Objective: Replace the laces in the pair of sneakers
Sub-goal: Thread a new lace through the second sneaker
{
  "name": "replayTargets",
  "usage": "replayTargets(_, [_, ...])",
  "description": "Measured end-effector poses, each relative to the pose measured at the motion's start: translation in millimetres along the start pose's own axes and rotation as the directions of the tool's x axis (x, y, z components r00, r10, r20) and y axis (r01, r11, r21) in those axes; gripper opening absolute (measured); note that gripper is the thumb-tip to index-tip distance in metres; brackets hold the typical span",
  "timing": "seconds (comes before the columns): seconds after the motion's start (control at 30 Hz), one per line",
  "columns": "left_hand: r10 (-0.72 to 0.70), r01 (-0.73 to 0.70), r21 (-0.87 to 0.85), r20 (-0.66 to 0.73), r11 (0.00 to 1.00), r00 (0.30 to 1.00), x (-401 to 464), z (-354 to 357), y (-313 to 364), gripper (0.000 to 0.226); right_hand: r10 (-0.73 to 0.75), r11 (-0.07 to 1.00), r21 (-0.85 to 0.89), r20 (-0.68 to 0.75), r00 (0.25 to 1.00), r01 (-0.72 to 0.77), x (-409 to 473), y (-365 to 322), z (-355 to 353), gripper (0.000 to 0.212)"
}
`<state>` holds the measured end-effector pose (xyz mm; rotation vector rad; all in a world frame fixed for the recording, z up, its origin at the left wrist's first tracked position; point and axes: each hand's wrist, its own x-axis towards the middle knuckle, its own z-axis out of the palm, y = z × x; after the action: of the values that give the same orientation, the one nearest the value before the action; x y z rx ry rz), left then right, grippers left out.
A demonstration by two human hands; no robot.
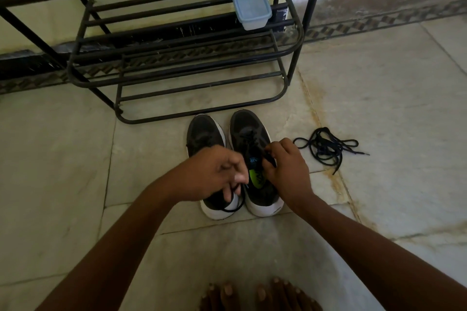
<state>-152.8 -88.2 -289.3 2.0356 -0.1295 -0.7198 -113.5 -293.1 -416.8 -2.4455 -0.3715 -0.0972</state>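
Two black sneakers with white soles stand side by side on the floor, toes pointing away from me. My left hand (214, 174) hovers over the left sneaker (204, 134) and pinches a black lace end that loops down past its heel. My right hand (285, 166) sits on the right sneaker (250, 134) and pinches a black lace (269, 159) at its eyelets. The right sneaker's insole shows blue and green print. A loose pile of black laces (326, 148) lies on the floor to the right of the shoes.
A black metal shoe rack (177, 63) stands just beyond the sneakers, with a pale blue lidded plastic box (252, 9) on its upper shelf. The floor is light stone tile (63, 159). My bare toes (257, 294) show at the bottom edge.
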Motion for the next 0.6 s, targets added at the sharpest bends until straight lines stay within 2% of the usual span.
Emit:
replayTargets(0.07, [-0.068, 0.066, 0.038, 0.07, 0.997, 0.995, -3, 7, -3, 0.012, 0.011, 1.0, -0.014, -0.003, 1.0, -0.011, -1, -1, -1, 0.019])
replayTargets(0.17, [-0.088, 0.074, 0.111, 0.123, 0.991, 0.989, -6, 13, -2, 0.01, 0.021, 0.999, -0.035, -0.001, 1.0, -0.021, -2, -1, -2, 0.02])
replayTargets(0.3, [-0.085, 0.073, 0.049, 0.311, 0.996, 0.947, -13, 9, 10, 0.032, 0.032, 0.999, -0.035, 0.01, 0.999, -0.031, -2, -1, -4, 0.021])
replayTargets(0.37, [-0.09, 0.095, 0.0, 0.294, 0.996, 0.952, -14, 6, 15, 0.028, 0.04, 0.999, -0.025, 0.018, 0.999, -0.04, -2, -1, -4, 0.021])
replayTargets(0.4, [-0.098, 0.108, -0.032, 0.222, 0.994, 0.97, -13, 5, 17, 0.023, 0.042, 0.999, -0.024, 0.02, 0.999, -0.041, -1, -1, -3, 0.021])
replayTargets(0.47, [-0.097, 0.093, -0.048, -0.079, 0.994, 0.992, -4, 8, 16, 0.02, 0.04, 0.999, -0.018, 0.022, 0.999, -0.04, -1, -1, -3, 0.021])
replayTargets(0.53, [-0.023, 0.082, 0.133, -0.398, 0.988, 0.917, 11, 11, 7, 0.022, 0.045, 0.999, -0.006, 0.024, 0.999, -0.045, -1, -1, -3, 0.021])
replayTargets(0.6, [0.034, 0.164, 0.32, -0.532, 0.933, 0.846, 26, 14, -7, 0.022, 0.048, 0.999, 0.001, 0.024, 0.999, -0.048, -1, -1, -2, 0.021])
